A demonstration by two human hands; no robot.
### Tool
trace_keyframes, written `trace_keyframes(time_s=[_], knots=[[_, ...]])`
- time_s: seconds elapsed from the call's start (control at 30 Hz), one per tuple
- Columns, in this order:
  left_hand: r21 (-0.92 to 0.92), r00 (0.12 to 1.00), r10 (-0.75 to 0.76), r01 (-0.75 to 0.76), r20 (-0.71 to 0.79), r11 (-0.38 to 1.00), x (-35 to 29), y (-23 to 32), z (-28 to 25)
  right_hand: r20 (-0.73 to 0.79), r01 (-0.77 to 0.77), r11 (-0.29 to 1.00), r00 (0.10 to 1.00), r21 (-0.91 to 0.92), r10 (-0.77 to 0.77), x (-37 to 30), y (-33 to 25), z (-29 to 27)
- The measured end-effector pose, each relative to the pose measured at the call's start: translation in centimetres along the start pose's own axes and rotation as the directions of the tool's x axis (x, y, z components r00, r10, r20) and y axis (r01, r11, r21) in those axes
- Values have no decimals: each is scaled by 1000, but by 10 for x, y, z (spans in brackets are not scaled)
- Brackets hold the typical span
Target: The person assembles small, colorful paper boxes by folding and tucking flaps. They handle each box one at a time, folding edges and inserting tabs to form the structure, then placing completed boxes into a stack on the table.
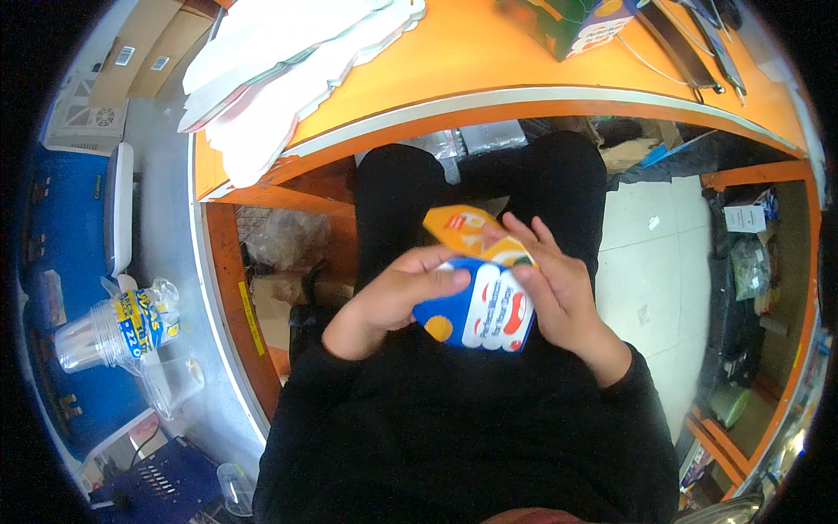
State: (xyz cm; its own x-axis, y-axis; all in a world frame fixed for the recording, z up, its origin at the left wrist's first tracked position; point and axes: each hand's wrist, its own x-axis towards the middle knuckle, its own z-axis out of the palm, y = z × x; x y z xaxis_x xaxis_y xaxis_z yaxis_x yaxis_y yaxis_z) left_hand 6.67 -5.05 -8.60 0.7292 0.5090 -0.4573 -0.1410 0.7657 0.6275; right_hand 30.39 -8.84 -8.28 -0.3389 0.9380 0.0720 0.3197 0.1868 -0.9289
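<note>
Above my lap I hold a small printed cardboard carton (497, 301), its blue and white panel facing up and an orange panel (463, 231) standing at its far side. My left hand (393, 293) is closed on its left edge, thumb lying over the blue part. On the other side my right hand (563, 293) grips the right edge with the thumb in front, a couple of fingers raised behind. How the panels join inside is hidden. Flat white cut-out card sheets (288, 61) lie piled on the orange desk (436, 65) ahead, and a green and blue printed carton (580, 26) sits farther right.
A sleeve of clear plastic cups (96, 336) lies at the left on a blue surface beside a grey ledge. Dark strips and a cable (655, 65) are at the desk's right end. Shelves with bags (751, 266) stand at the right. Plastic wrap (284, 236) is stowed under the desk.
</note>
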Motion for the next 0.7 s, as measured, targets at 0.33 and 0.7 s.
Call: trace_keyframes(time_s=[0.33,0.7], knots=[[-183,951,224,-187,214,965,9,0,-12,-245,402,909,897,111,-367,14,22,-7],[3,966,198,-201,-167,980,32,-7,1,-269,193,981,944,-11,-189,1,22,-6]])
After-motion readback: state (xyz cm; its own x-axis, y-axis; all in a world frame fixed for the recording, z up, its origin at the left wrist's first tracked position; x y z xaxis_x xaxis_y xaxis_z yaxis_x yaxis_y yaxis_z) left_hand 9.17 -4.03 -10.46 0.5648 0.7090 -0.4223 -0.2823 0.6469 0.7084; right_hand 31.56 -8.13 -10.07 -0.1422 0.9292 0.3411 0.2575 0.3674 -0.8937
